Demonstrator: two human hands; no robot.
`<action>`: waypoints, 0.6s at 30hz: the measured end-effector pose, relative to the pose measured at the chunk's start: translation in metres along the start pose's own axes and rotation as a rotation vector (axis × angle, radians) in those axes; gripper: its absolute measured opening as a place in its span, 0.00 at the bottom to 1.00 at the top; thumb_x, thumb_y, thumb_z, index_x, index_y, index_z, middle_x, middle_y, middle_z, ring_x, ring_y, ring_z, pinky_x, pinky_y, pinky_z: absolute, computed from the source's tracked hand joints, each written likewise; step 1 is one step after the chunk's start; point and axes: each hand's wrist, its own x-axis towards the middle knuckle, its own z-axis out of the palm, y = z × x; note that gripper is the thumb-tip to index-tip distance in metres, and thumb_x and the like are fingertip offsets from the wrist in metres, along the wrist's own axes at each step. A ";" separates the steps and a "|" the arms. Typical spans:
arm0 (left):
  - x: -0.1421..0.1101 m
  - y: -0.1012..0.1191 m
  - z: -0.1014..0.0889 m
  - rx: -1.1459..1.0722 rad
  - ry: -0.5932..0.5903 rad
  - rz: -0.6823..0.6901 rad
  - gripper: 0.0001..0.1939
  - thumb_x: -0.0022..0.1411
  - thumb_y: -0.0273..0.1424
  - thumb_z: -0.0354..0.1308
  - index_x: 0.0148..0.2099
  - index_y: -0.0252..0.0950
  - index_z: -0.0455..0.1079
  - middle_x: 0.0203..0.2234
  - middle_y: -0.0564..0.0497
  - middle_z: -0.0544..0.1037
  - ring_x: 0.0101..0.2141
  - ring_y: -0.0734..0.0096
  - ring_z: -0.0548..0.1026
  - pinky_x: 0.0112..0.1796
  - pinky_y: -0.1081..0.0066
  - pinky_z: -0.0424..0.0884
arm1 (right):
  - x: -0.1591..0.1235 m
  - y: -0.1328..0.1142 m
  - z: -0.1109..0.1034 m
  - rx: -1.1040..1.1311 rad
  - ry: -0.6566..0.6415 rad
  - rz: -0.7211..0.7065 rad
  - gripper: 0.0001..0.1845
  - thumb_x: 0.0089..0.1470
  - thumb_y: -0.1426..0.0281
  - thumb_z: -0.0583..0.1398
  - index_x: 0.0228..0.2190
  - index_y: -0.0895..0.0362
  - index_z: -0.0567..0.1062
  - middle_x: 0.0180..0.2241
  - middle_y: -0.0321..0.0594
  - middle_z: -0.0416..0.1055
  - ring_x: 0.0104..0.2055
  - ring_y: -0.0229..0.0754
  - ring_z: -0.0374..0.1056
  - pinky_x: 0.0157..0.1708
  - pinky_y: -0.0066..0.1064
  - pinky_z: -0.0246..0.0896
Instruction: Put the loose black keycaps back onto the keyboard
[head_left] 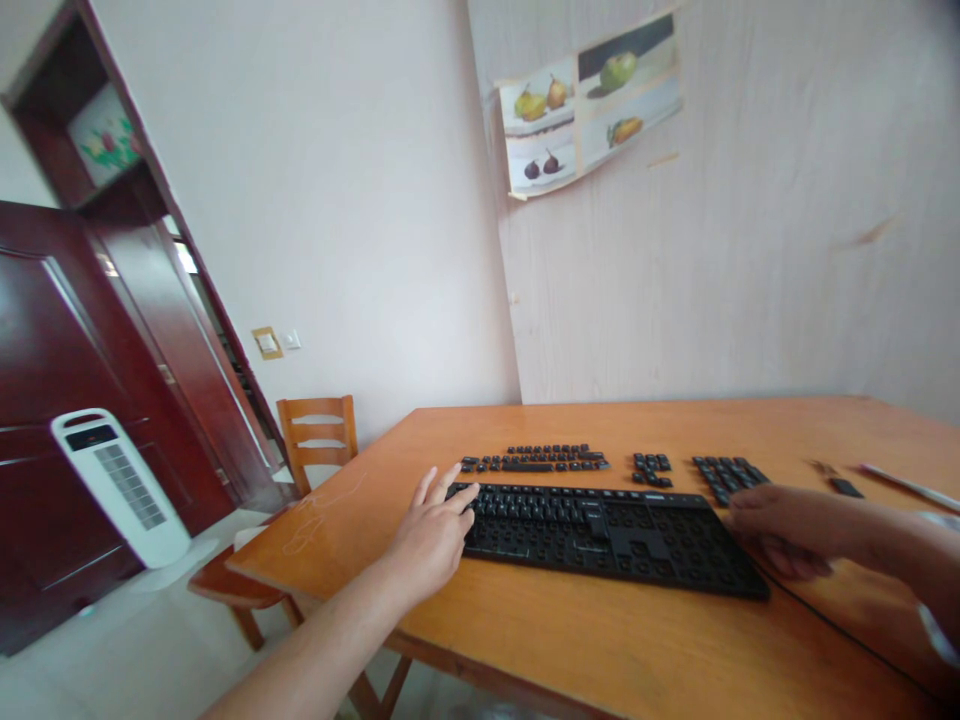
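A black computer keyboard lies on the wooden table, with keycaps in its upper left rows and bare key sockets elsewhere. My left hand rests at its left end, fingers spread and touching the edge. Beside the right end, my right hand has its fingers curled; what they hold, if anything, is hidden. Behind the keyboard, loose black keycaps are laid out in groups: a long set on the left, a small cluster in the middle and a number-pad block near my right hand.
A dark cable runs from near my right hand across the table. Toward the right lie a small black piece and a pen-like stick. A wooden chair and a white tower fan stand on the left.
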 end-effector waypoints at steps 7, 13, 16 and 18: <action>-0.005 -0.007 -0.010 -0.041 0.071 -0.104 0.22 0.54 0.20 0.53 0.45 0.44 0.79 0.61 0.51 0.69 0.66 0.46 0.49 0.63 0.38 0.44 | -0.003 -0.002 -0.001 -0.023 -0.003 -0.015 0.20 0.62 0.59 0.47 0.22 0.54 0.63 0.14 0.42 0.68 0.11 0.35 0.59 0.11 0.22 0.50; -0.006 -0.007 -0.009 -0.042 0.050 -0.111 0.21 0.54 0.19 0.52 0.42 0.44 0.80 0.60 0.54 0.69 0.66 0.47 0.50 0.63 0.39 0.45 | -0.020 -0.021 0.000 -0.046 -0.013 -0.014 0.21 0.62 0.66 0.46 0.19 0.55 0.65 0.14 0.42 0.67 0.12 0.34 0.58 0.12 0.22 0.50; -0.005 -0.006 -0.006 -0.050 0.029 -0.096 0.21 0.53 0.18 0.52 0.41 0.44 0.80 0.60 0.54 0.69 0.66 0.48 0.50 0.63 0.38 0.43 | -0.023 -0.024 0.001 -0.078 -0.006 -0.036 0.22 0.61 0.67 0.47 0.17 0.55 0.65 0.15 0.42 0.66 0.14 0.35 0.59 0.14 0.23 0.54; -0.004 -0.007 -0.007 -0.042 0.053 -0.109 0.21 0.53 0.19 0.52 0.41 0.44 0.79 0.61 0.54 0.69 0.66 0.49 0.50 0.64 0.38 0.41 | -0.022 -0.022 0.001 -0.107 0.027 -0.036 0.22 0.61 0.67 0.48 0.16 0.55 0.65 0.15 0.43 0.67 0.14 0.35 0.61 0.15 0.24 0.57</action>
